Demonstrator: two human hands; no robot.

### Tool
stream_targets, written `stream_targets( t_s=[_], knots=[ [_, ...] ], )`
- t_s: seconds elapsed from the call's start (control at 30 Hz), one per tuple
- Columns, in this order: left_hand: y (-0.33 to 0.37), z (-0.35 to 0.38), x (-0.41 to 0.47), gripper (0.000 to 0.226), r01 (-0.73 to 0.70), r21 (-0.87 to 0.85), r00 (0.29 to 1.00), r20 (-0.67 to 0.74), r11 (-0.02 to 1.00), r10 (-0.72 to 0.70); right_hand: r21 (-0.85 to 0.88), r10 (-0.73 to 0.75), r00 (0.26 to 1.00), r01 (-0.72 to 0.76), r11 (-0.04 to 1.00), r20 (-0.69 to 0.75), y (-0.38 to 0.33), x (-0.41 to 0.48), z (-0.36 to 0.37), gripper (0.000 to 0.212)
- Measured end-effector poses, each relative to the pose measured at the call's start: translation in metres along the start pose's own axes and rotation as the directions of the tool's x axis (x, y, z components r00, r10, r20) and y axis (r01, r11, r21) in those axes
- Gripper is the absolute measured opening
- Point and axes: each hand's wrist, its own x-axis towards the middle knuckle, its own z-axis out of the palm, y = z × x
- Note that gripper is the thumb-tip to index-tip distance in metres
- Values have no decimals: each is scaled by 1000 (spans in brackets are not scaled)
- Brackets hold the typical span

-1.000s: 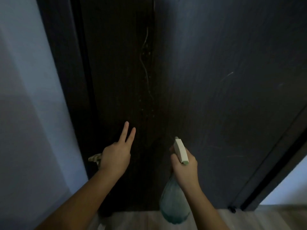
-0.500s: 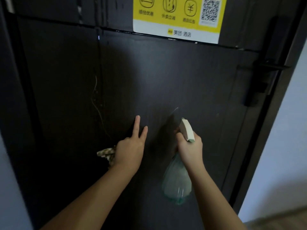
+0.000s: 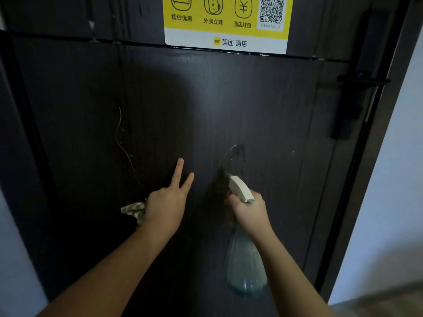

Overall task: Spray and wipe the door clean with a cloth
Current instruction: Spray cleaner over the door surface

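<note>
Dark door (image 3: 263, 106): left hand (image 3: 164, 207), two fingers straight, the rest curled round cloth (image 3: 134, 210); right hand (image 3: 248, 212) grips spray bottle (image 3: 246, 266), nozzle doorward. Yellow sticker (image 3: 226, 21), top edge.

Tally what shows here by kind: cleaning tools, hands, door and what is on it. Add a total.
Cleaning tools: 2, the spray bottle and the cloth
Hands: 2, the left hand and the right hand
Door and what is on it: 3, the door, the door handle and the yellow sticker
Total: 7
</note>
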Motion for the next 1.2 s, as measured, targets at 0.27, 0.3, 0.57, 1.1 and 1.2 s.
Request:
stream_targets(
  t_s=[0.27, 0.3, 0.57, 1.1, 1.2],
  knots=[
    [-2, 1, -1, 86, -17, 27, 1000, -10, 999, 17, 34, -94, 983, 101, 994, -155, -10, 16, -9, 9],
    [-2, 2, -1, 86, -13, 20, 1000, -9, 1000, 13, 43, -101, 982, 109, 993, -160, -14, 21, -9, 11],
    [-3, 1, 1, 89, 4, -5, 1000, 9, 1000, -4, 13, -54, 995, 55, 998, -84, -13, 25, 1, 17],
    [-3, 2, 1, 90, 17, -8, 1000, 9, 1000, -17, 22, -20, 999, 20, 1000, -39, 5, 14, 4, 10],
    [-1, 0, 1, 91, 19, 1, 1000, 20, 1000, -19, 24, 5, 1000, -5, 1000, -13, 15, 5, 7, 8]
  ],
)
